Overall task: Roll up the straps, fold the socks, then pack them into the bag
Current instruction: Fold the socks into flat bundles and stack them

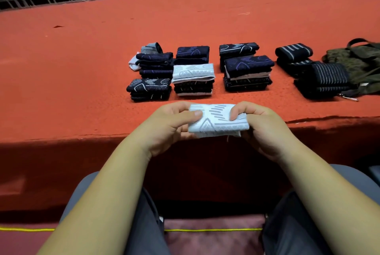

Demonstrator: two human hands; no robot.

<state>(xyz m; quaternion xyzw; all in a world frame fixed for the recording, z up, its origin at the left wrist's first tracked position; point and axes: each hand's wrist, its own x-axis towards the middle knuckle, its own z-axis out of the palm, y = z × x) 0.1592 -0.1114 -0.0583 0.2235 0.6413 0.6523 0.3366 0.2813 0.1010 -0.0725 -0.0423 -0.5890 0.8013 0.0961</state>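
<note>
- Left hand [171, 124], right hand [265, 125]: each pinches one end of white sock [218, 120], thumbs on top, held folded above near table [82, 59] edge.
- Folded sock stacks [193, 74]: mid-table, beyond hands.
- Rolled straps [320, 78]: right of stacks.
- Green bag [357, 63]: far right, touching straps.

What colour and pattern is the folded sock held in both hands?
White sock with grey lines and a triangle motif, seen best in the head view.

Bare left hand [170, 129] at 9 o'clock of centre, bare right hand [269, 133] at 3 o'clock, uncovered forearms [115, 182] reaching down to 7 and 5 o'clock, dark grey trousers [296, 226] on both thighs at 6 o'clock
</note>
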